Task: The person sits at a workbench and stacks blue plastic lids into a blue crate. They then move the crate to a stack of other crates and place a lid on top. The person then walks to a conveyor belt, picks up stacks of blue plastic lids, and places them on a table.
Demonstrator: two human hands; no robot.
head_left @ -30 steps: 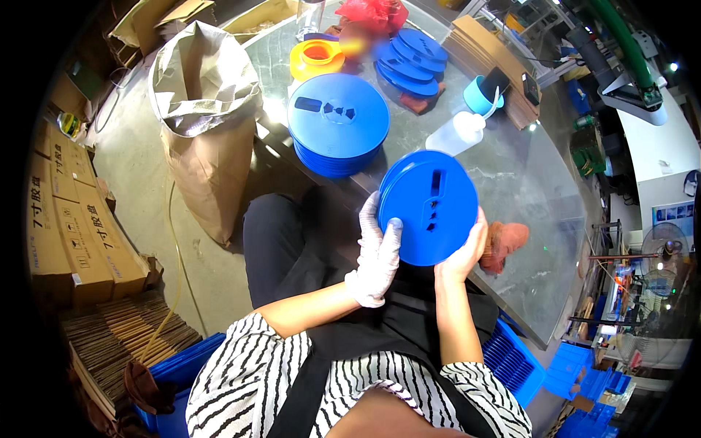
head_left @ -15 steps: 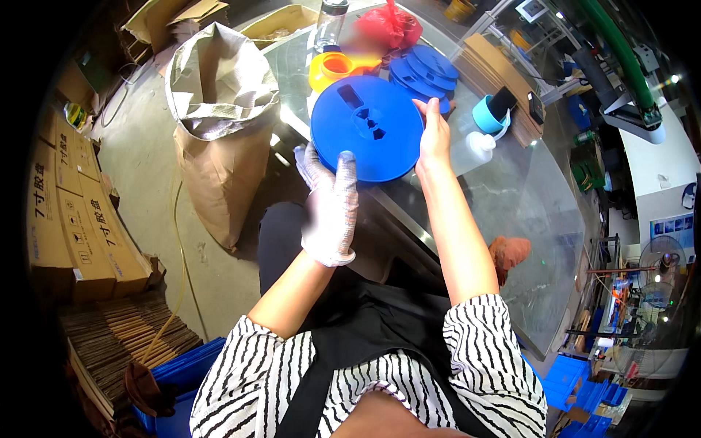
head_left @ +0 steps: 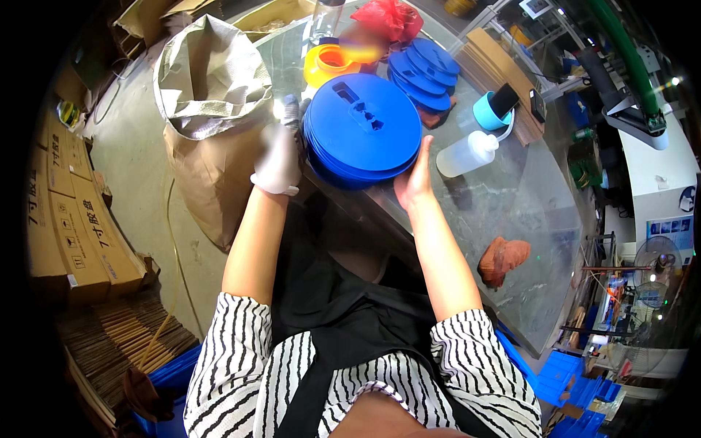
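Note:
A stack of round blue plastic reel discs [head_left: 365, 120] is between my two hands at the near-left edge of the table. Slots and a small cut-out centre mark the top disc, and several disc edges show below it. My left hand [head_left: 280, 157], in a pale glove, presses against the stack's left side, its fingers partly blurred. On the lower right side, my bare right hand [head_left: 415, 179] cups the rim, with some fingers hidden under it. More blue discs [head_left: 423, 73] lie in a loose overlapping pile just beyond, at the right.
On the glass-like table [head_left: 533, 219] stand an orange container [head_left: 328, 64], a white squeeze bottle [head_left: 467, 153] and a turquoise cup [head_left: 491, 113]. A red bag [head_left: 387, 20] and a brown-orange cloth [head_left: 504, 260] lie there too. A tall paper sack [head_left: 212, 168] stands open at left, near cardboard boxes [head_left: 91, 226].
My left hand has moved left from the disc's front edge to the stack's side. My right hand has come lower along the rim. The stack's layered edges now show.

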